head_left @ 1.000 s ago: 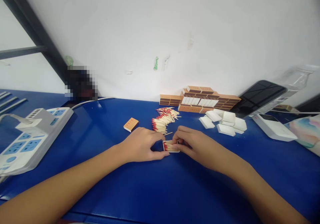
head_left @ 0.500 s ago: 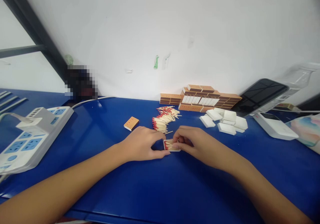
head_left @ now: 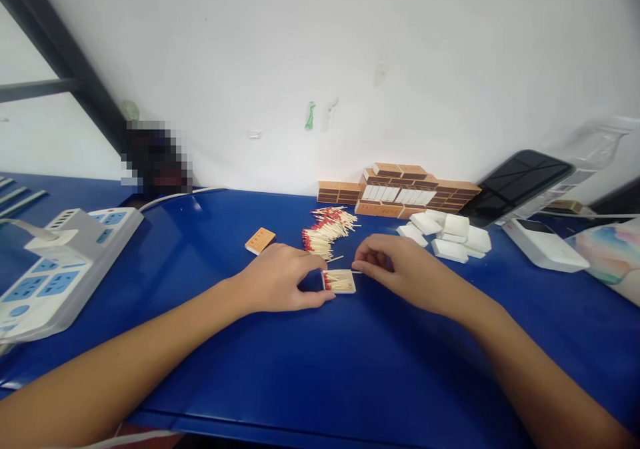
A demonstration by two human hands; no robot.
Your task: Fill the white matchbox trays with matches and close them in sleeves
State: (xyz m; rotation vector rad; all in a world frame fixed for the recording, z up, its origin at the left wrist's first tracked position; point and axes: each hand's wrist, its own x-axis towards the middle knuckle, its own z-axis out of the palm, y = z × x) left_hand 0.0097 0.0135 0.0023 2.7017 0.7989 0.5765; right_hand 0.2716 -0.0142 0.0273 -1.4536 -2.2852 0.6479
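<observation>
My left hand (head_left: 280, 279) grips the left end of a small white matchbox tray (head_left: 351, 287), thumb on the near side and fingers on the far side. Red-headed matches (head_left: 338, 280) lie inside it, heads to the left. Just right of the tray, my right hand (head_left: 390, 262) is closed in a pinch, with a thin pale matchstick (head_left: 357, 273) poking out from its fingertips. Beyond the tray spreads a pile of loose matches (head_left: 325, 232). An orange matchbox sleeve (head_left: 260, 240) rests behind my left hand.
Orange matchboxes (head_left: 380, 207) are stacked against the wall. White trays (head_left: 450, 249) lie heaped to their right, near a leaning phone (head_left: 520, 182) and a white device (head_left: 545, 245). A power strip (head_left: 90, 282) occupies the left of the blue table (head_left: 300, 375).
My right hand has drawn back from the tray, up and to the right, with a matchstick now showing at its fingertips. My left hand keeps its hold. The view has shifted slightly.
</observation>
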